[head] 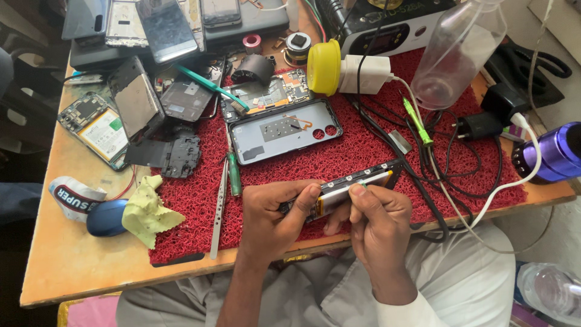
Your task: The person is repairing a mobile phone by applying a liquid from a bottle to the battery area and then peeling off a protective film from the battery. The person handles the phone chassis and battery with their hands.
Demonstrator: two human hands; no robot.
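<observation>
I grasp the opened phone (354, 184) with both hands, tilted on its edge above the red mat (363, 145) at the near side of the counter (66, 254). My left hand (275, 215) steadies it, so the right hand (378, 224) fingertips can press at its battery.

Your left hand (275, 215) and right hand (375, 221) have open red mat (357, 151) just ahead, up to the grey back cover (284, 130). To your left, tweezers (219, 206) and a green-handled screwdriver (233, 172) lie across the path. To your right, tangled black cables (423, 175) and a white cord (484, 194) block the way. Bare wooden tabletop (78, 254) at near left, beyond the yellow cloth (148, 212).
</observation>
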